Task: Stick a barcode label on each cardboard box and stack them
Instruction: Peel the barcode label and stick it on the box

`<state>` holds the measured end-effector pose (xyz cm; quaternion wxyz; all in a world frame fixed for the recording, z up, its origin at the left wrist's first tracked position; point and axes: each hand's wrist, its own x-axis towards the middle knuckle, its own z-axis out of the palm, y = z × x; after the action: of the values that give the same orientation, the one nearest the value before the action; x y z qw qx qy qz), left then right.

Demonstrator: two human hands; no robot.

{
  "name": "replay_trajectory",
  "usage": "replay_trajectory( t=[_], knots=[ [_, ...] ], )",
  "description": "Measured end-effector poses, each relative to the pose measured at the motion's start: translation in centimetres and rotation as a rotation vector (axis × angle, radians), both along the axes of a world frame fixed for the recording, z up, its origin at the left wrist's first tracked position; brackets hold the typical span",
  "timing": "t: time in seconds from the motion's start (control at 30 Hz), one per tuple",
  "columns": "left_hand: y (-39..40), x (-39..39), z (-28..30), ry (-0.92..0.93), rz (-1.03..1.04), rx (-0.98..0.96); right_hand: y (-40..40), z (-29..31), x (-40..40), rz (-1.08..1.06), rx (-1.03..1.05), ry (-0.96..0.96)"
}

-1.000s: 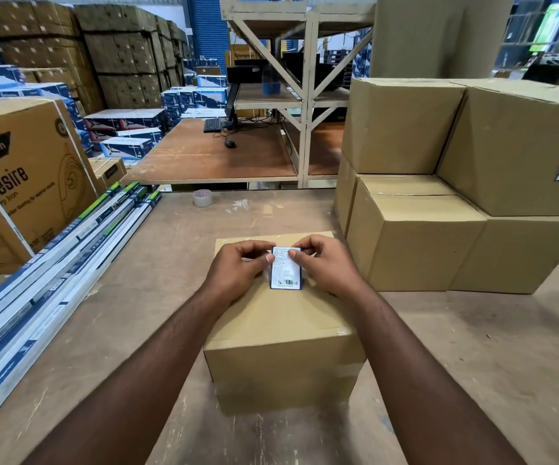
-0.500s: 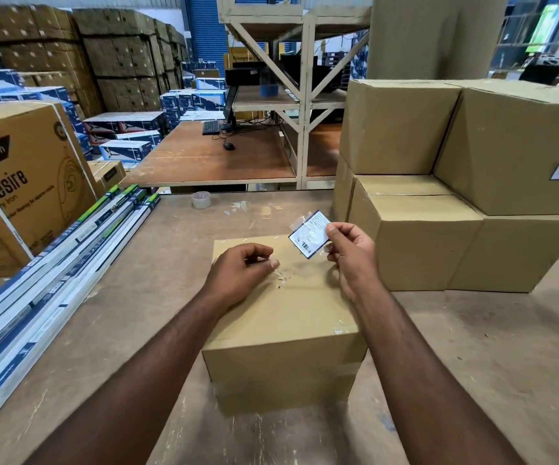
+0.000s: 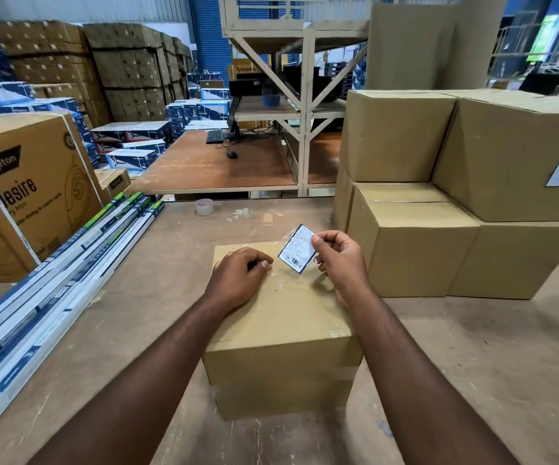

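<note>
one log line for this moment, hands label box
left hand: rests on plain brown cardboard box | right hand: pinches white barcode label above box top | label: not stuck

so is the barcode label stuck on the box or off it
Off. The right hand pinches the barcode label tilted above the box; the left hand rests on the box top.
</note>
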<state>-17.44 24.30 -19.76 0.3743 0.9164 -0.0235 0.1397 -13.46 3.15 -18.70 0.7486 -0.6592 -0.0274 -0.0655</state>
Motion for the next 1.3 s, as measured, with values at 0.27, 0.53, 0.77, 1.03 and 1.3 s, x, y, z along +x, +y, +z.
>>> replay_trajectory(
  t=[0.27, 0.53, 0.77, 1.03, 1.3],
  knots=[
    [-0.7, -1.8, 1.4, 0.104, -0.063, -0.318, -1.2, 0.9, -0.5, 0.04, 0.092, 0.008],
    [-9.0, -7.3, 4.4, -0.013, 0.082, -0.703, -6.7, 0.3, -6.5, 0.036, -0.26, -0.617],
    [-14.8, -10.1, 4.3, 0.136, -0.04, -0.8, -11.7, -5.1, -10.0, -0.14, -0.305, -0.678],
    [-22.1, -7.9, 1.5, 0.267, -0.266, -0.811, -18.9, -5.6, -14.6, -0.271, 0.225, 0.036],
    [-34.7, -5.6, -2.4, 0.575, -0.504, -0.873, -30.6, -5.6, -17.2, -0.53, 0.057, 0.137]
  ],
)
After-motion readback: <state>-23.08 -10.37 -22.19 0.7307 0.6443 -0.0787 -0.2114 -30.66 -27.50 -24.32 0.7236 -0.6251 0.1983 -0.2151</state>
